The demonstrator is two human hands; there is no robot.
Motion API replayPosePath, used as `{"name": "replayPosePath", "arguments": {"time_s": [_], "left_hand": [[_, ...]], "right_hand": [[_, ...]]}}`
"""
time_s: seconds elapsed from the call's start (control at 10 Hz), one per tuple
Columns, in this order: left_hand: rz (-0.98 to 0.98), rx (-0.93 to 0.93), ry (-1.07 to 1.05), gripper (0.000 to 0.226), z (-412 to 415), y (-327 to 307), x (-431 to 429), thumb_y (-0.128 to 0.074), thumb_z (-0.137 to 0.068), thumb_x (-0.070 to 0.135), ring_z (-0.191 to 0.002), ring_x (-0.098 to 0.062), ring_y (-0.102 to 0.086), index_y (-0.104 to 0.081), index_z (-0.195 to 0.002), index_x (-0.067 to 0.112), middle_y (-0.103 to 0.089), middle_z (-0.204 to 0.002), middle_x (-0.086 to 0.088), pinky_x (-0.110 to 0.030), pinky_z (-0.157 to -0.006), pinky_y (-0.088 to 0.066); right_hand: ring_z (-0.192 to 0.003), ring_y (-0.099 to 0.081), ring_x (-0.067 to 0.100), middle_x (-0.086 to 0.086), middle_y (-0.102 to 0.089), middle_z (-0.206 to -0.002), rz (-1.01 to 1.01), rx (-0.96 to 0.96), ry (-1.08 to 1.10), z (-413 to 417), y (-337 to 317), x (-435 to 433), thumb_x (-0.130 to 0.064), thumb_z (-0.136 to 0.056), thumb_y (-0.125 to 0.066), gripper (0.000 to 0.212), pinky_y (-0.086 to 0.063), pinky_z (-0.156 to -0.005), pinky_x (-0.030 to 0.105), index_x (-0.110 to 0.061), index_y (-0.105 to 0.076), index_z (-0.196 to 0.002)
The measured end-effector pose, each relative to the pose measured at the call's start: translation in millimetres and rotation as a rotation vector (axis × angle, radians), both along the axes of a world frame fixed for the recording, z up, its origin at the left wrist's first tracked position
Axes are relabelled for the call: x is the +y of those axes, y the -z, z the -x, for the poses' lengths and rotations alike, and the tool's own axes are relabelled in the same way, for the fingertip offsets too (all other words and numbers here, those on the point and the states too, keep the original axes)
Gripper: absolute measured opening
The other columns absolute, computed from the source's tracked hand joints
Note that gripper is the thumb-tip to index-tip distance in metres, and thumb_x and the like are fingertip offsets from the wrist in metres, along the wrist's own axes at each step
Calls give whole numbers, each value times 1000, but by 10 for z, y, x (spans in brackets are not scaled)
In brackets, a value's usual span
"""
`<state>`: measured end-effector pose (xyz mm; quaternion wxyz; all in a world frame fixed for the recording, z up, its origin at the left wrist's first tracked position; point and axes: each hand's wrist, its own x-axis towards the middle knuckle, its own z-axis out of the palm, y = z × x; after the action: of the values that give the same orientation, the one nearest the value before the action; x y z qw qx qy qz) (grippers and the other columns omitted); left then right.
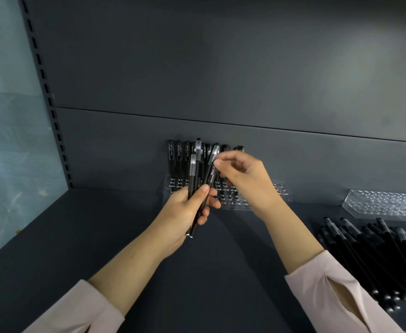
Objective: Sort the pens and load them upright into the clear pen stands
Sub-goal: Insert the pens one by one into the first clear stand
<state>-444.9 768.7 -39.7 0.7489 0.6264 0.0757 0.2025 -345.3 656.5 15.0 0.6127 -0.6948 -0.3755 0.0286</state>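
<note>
My left hand point(187, 207) grips a small bunch of black pens point(193, 179) with clear caps, held nearly upright over the shelf. My right hand point(242, 174) pinches the cap end of one tilted pen point(212, 168) from that bunch. Behind both hands a clear pen stand point(278, 192) sits against the back wall, with several black pens point(178, 159) standing upright in its left rows. My hands hide the stand's middle.
A second clear pen stand point(387, 204) lies at the far right. In front of it is a heap of loose black pens point(375, 255). The dark shelf point(101, 236) meets a slotted upright point(50, 102) on the left.
</note>
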Motion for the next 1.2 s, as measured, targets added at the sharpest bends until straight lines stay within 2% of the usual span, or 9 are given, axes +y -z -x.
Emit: {"name": "replayPosePath", "arguments": {"time_s": [0.2, 0.4, 0.5, 0.6, 0.8, 0.9, 1.0, 1.1, 1.2], "left_hand": [[-16, -2, 8, 25, 9, 19, -2, -49, -101, 27, -59, -6, -57, -68, -105, 11, -73, -77, -1, -18, -52, -46], [-18, 55, -41, 20, 2, 50, 64, -49, -102, 28, -49, -5, -45, -66, -107, 18, -68, -67, 3, -19, -42, -36], [-23, 54, -30, 23, -1, 74, 92, -48, -102, 27, -44, -5, -35, -68, -106, 16, -60, -60, 6, -18, -38, -29], [-18, 54, -9, 24, -5, 94, 84, -47, -102, 27, -43, -6, -31, -67, -106, 14, -57, -59, 6, -18, -37, -26], [-23, 59, -6, 25, 2, 103, 72, -47, -102, 28, -43, -6, -30, -66, -107, 13, -57, -58, 6, -18, -37, -26], [-20, 55, -14, 24, 12, 93, 72, -47, -103, 28, -43, -6, -30, -66, -108, 13, -56, -58, 7, -18, -38, -27], [-21, 52, -15, 24, 19, 82, 69, -47, -103, 27, -43, -5, -31, -66, -108, 14, -56, -58, 7, -18, -38, -27], [-29, 47, -9, 24, 30, 77, 68, -47, -102, 28, -43, -5, -31, -66, -109, 14, -57, -58, 7, -18, -38, -27], [-38, 48, -2, 24, 32, 79, 74, -47, -102, 29, -43, -5, -31, -65, -109, 14, -57, -59, 6, -18, -38, -28]], "right_hand": [[-75, -68, 8, -5, -71, -79, -80, 192, -50, -55, 27, -4, -12, -86, -71, 17, -51, -65, 18, -17, -64, -100], [-62, -63, 11, 6, -70, -84, -486, 319, 293, -336, 3, -201, -5, -88, -66, 13, -50, -64, 25, -13, -58, -96], [-64, -61, 9, 1, -64, -85, -618, 172, 482, -429, -11, -343, -7, -89, -64, 14, -52, -68, 23, -18, -57, -94], [-73, -62, 5, -3, -64, -92, -558, -49, 615, -429, 2, -407, -10, -92, -60, 14, -56, -77, 28, -21, -54, -98], [-86, -65, 15, -1, -68, -99, -427, -208, 607, -401, 41, -352, -9, -93, -58, 16, -54, -80, 25, -21, -54, -102], [-81, -62, 0, -12, -65, -94, -348, -299, 613, -401, 61, -319, -11, -93, -58, 16, -47, -74, 12, -24, -56, -103], [-82, -61, -1, -20, -62, -92, -285, -351, 607, -411, 96, -288, -12, -93, -59, 15, -44, -73, 6, -21, -60, -105], [-82, -62, 7, -7, -65, -96, -206, -412, 609, -428, 125, -268, -12, -93, -60, 16, -48, -76, 10, -14, -64, -109], [-87, -62, 16, 7, -64, -105, -26, -537, 605, -469, 153, -260, -11, -94, -59, 23, -53, -83, 28, -7, -67, -115]]}}
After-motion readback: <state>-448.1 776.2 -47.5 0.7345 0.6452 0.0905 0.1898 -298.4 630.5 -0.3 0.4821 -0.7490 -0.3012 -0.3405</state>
